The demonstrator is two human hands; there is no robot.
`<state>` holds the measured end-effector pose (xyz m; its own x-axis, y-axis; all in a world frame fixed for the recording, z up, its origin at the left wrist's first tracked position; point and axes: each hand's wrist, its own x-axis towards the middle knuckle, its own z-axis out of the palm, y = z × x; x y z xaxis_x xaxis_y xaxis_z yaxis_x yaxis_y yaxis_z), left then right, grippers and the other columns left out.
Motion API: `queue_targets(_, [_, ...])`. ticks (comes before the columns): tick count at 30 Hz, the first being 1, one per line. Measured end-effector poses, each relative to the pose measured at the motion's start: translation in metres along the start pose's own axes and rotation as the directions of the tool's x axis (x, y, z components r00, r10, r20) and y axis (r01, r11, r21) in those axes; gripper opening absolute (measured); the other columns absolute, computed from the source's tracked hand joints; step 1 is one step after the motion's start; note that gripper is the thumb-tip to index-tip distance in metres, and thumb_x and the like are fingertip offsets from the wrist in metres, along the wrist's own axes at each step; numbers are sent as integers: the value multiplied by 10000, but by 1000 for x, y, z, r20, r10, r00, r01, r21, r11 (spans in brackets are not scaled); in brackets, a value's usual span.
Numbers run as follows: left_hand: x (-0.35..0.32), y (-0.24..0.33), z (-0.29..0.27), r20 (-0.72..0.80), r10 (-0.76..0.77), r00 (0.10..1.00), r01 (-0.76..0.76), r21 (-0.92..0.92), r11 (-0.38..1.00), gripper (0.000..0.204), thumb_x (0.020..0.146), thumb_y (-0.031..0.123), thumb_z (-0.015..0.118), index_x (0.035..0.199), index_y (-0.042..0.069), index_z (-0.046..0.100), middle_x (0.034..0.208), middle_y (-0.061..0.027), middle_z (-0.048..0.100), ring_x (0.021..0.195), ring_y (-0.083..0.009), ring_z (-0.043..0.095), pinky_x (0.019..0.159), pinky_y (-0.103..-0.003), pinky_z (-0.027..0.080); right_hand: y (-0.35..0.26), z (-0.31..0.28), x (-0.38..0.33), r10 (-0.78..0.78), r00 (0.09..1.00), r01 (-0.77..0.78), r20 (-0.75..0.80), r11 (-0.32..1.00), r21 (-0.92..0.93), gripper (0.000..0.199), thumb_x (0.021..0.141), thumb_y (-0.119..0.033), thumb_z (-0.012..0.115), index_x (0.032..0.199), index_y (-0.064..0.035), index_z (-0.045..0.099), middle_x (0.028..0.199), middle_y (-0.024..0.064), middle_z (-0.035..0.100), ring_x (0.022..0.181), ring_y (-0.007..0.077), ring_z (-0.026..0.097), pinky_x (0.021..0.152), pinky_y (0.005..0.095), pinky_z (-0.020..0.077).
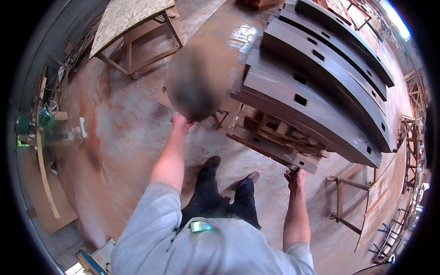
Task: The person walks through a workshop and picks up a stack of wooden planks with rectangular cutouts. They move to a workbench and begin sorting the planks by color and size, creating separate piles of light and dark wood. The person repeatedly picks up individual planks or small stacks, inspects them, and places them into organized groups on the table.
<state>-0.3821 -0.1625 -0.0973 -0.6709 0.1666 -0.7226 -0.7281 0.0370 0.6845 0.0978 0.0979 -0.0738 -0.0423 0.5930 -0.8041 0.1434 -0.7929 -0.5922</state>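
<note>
The right hand (295, 178) touches a slotted brown wooden beam (279, 151), perhaps steadying it; I cannot tell this grip, nor the left hand's (182, 122).

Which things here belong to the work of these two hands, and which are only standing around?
With the hands, probably:
right hand, at the lower slotted timber, near its right end
left hand, its grip unclear
stacked curved beams nearby

Apparently just standing around:
table at upper left
wheeled table at right
</note>
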Motion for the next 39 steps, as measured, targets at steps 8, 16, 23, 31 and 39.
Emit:
queue_targets(8, [6, 32, -41, 2, 2, 1000, -2, 53, 999, 357, 1026, 375, 341, 1139, 66, 480, 1010, -110, 626, 831, -260, 629, 735, -462, 536, 40, 37, -42, -9, 999, 10, -43, 1000, 16, 347, 929, -495, 476, 989, -164, 561, 818, 16, 569, 658, 165, 561, 617, 371, 514])
queue_targets(16, [18, 46, -50, 35, 46, 998, -47, 19, 999, 324, 1015, 320, 366, 1125, 37, 480, 1003, -136, 625, 799, -277, 642, 678, -440, 556, 61, 54, -64, -27, 996, 27, -82, 1000, -2, 475, 897, -604, 473, 1037, -159, 561, 830, -2, 555, 669, 159, 535, 690, 415, 501])
queue_targets(23, [39, 50, -62, 126, 76, 989, -80, 24, 997, 346, 1012, 336, 384, 1150, 31, 474, 1004, -139, 624, 808, -306, 641, 698, -461, 551, 68, 68, -74, -55, 989, 63, -140, 997, 52, 406, 907, -513, 492, 997, -127, 576, 804, 34, 591, 650, 155, 557, 619, 395, 515])
queue_targets(31, [27, 59, -51, 120, 70, 990, -76, 46, 996, 363, 1012, 345, 373, 1140, 28, 495, 991, -125, 622, 804, -272, 638, 678, -429, 547, 72, 69, -77, -31, 974, 52, -224, 995, 88, 413, 910, -506, 480, 1038, -117, 535, 841, 58, 589, 664, 180, 568, 622, 407, 535])
queue_targets(39, [22, 56, -49, 148, 57, 987, -65, 44, 997, 367, 1014, 354, 360, 1135, 31, 483, 974, -129, 617, 783, -259, 635, 660, -417, 546, 59, 69, -78, -40, 975, 64, -221, 993, 101, 342, 918, -461, 476, 964, -131, 554, 787, 47, 582, 639, 164, 568, 601, 394, 532])
